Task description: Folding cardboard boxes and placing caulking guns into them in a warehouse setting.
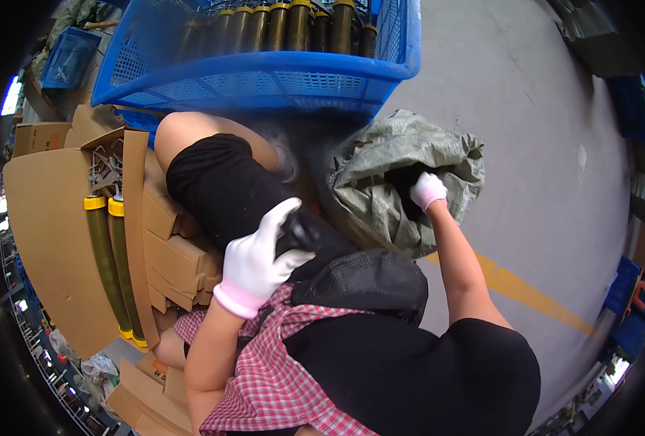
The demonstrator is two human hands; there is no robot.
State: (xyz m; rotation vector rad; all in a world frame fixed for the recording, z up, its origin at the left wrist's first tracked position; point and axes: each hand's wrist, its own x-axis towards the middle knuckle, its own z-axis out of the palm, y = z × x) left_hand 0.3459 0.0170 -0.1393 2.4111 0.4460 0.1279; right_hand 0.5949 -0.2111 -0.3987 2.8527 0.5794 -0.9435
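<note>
My left hand (253, 265), in a white glove with a pink cuff, is over my lap. Its thumb and fingers curve around a small, shiny black part (304, 232), blurred against my black shorts. To the right, my right hand (428, 190), gloved the same way, reaches into the mouth of a grey-green woven sack (388, 156). Its fingers are curled, with their tips turned down into the dark inside. Whatever they may hold is hidden, and the sack's contents show only as a dark mass.
Ahead stands a blue plastic crate (264, 80) with several brass-coloured tubes (299, 29) with yellow collars. At left, an opened carton (53, 240) holds two olive tubes (115, 269) with yellow ends and metal hooks. Folded cardboard (173, 261) lies beside my leg. A yellow line (519, 291) crosses the grey floor.
</note>
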